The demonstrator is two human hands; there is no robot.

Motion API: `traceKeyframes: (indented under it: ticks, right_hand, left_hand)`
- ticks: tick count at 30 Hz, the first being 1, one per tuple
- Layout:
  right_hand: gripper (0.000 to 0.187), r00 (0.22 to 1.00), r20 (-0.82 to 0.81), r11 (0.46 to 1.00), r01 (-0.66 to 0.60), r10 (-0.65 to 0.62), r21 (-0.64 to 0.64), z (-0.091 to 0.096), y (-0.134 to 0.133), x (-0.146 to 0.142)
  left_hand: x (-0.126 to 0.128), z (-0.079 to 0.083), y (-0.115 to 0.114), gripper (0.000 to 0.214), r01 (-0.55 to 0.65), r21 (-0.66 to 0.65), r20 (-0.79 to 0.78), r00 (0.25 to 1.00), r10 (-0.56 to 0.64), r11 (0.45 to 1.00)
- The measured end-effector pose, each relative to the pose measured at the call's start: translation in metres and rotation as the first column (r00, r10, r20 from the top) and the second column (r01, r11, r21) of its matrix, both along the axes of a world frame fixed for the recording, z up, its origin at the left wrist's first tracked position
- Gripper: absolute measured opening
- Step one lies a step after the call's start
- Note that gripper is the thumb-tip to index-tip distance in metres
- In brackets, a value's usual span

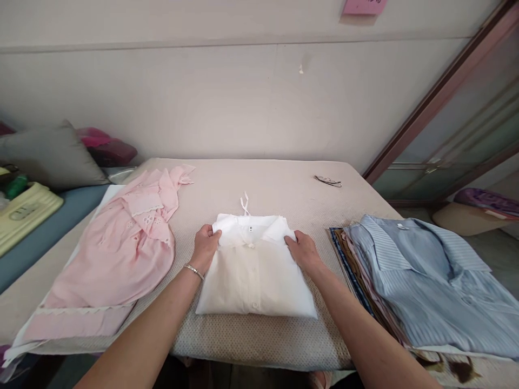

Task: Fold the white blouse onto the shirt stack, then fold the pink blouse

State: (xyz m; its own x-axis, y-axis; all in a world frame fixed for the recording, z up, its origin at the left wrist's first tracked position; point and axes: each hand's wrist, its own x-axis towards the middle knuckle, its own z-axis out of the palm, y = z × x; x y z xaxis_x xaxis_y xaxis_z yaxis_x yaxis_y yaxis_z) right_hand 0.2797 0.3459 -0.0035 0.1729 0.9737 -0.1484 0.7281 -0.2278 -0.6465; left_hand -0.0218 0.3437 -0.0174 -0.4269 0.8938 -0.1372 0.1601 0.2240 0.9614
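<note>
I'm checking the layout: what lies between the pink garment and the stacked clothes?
The head view shows a folded white shirt there, held by the left hand and right hand.

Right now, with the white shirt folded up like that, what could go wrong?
The left grip and right grip hold the white shirt near its top corners, so if it's lifted, the lower part might droop and the folds could come loose. The bracelet is close to the shirt's side and might snag it. The right arm is near the stack of clothes under the blue shirt, so a sideways bump could knock the stack crooked.
</note>
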Motion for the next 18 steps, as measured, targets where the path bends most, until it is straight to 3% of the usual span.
traceKeyframes:
  ticks: [2,4,7,9,12,15,18]
  right_hand:
    - [0.026,0.996,0.084,1.0,0.007,-0.007,0.003,0.013,-0.005,0.001]
    - [0.038,0.973,0.229,0.998,-0.001,-0.013,0.061,0.025,-0.016,-0.006]
    - [0.053,0.911,0.411,0.977,-0.117,0.034,0.18,0.032,-0.042,-0.033]
    - [0.06,0.888,0.436,0.941,-0.261,0.147,0.214,0.029,-0.061,-0.055]
    - [0.061,0.866,0.438,0.891,-0.377,0.243,0.251,0.023,-0.074,-0.065]
    - [0.053,0.919,0.388,0.952,-0.175,0.067,0.25,0.027,-0.059,-0.039]
    - [0.05,0.96,0.278,0.998,0.026,-0.041,0.055,0.03,-0.032,-0.008]
  left_hand:
    - [0.0,0.009,-0.006,0.029,-0.047,0.014,-0.157,0.986,0.048,0.999]
    - [0.006,0.018,-0.017,0.036,-0.007,0.104,-0.44,0.897,0.052,0.995]
    - [0.024,0.019,-0.036,0.047,0.27,0.15,-0.812,0.583,-0.037,0.951]
    - [0.036,0.009,-0.045,0.053,0.365,0.057,-0.889,0.443,-0.119,0.929]
    - [0.045,-0.01,-0.049,0.06,0.342,-0.073,-0.907,0.369,-0.205,0.937]
    - [0.044,-0.021,-0.047,0.062,0.326,-0.1,-0.913,0.345,-0.216,0.94]
    - [0.043,-0.023,-0.045,0.064,0.33,-0.094,-0.925,0.32,-0.205,0.939]
